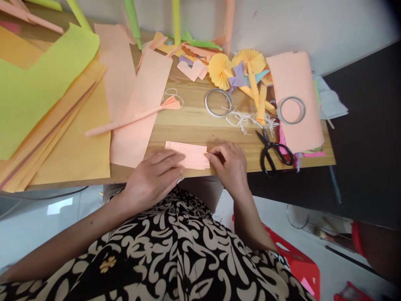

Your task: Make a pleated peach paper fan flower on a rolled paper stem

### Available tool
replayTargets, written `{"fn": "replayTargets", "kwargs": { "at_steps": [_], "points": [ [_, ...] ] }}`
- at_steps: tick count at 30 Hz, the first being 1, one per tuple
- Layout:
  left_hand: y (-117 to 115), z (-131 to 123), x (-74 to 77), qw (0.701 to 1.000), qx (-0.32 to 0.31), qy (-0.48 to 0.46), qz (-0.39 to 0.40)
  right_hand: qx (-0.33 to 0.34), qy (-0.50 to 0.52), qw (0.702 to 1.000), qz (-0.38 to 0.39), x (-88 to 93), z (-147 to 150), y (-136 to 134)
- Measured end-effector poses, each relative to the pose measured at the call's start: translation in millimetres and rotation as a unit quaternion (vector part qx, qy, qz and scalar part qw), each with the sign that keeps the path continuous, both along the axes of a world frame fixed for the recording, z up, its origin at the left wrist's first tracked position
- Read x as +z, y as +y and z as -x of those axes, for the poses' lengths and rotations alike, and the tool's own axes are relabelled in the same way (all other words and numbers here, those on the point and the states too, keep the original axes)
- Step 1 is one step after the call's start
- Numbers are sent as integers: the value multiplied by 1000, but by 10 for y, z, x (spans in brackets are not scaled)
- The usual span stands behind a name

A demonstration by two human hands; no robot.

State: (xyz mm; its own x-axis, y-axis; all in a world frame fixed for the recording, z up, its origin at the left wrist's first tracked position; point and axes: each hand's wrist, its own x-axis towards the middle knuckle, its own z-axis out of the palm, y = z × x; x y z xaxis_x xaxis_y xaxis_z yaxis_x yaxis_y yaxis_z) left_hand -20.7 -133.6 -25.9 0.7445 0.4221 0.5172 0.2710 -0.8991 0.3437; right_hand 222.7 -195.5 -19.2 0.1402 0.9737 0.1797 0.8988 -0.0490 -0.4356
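A small folded piece of pale pink paper (194, 157) lies at the front edge of the wooden table. Flat across its left end rest the outstretched fingers of my left hand (153, 173). The thumb and forefinger of my right hand (231, 164) pinch the paper's right edge. Behind it, a rolled pink paper stem (125, 121) with a flared tip and thin white string lies across a long pink sheet (150, 88). Black-handled scissors (270, 152) lie to the right of my right hand, blades partly apart.
Two tape rolls (208, 107) (293, 122) are at the middle and right, the second on a folded pink stack (294, 75). White strings (246, 120), yellow paper fans (219, 72) and scraps lie toward the back. Large yellow and green sheets (62, 79) cover the left side.
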Motion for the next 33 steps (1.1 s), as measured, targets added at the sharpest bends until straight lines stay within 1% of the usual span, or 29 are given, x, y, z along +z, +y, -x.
{"fn": "replayTargets", "kwargs": {
  "at_steps": [4, 7, 9, 11, 14, 16, 18, 21, 26, 29, 33],
  "points": [
    [-27, 50, -19, 999, -38, -30, 5, -15, 32, 999, -7, -20, -63, 13],
    [-42, 65, -31, 999, -37, -25, 3, -50, 64, 996, -25, -22, -187, 72],
    [-49, 69, -38, 999, -35, -23, -3, -59, 68, 995, -31, 1, -251, 116],
    [-52, 68, -45, 999, -33, -20, -8, -45, 71, 996, -24, 38, -267, 142],
    [-47, 64, -48, 999, -31, -16, -10, 0, 65, 998, 0, 90, -207, 144],
    [-41, 61, -47, 999, -27, -14, -8, 23, 44, 999, 14, 104, -148, 137],
    [-38, 60, -47, 1000, -25, -15, -5, 29, 22, 999, 21, 97, -101, 135],
    [-41, 67, -54, 1000, -28, -10, -4, 9, 35, 999, 18, 63, -67, 138],
    [-46, 73, -64, 1000, -21, -7, -19, -59, 126, 990, -15, 41, -112, 119],
    [-45, 66, -55, 1000, -19, -10, -19, -102, 149, 983, -40, 57, -212, 99],
    [-50, 63, -65, 1000, -22, -12, -14, -132, 125, 981, -61, 28, -445, 81]
  ]
}}
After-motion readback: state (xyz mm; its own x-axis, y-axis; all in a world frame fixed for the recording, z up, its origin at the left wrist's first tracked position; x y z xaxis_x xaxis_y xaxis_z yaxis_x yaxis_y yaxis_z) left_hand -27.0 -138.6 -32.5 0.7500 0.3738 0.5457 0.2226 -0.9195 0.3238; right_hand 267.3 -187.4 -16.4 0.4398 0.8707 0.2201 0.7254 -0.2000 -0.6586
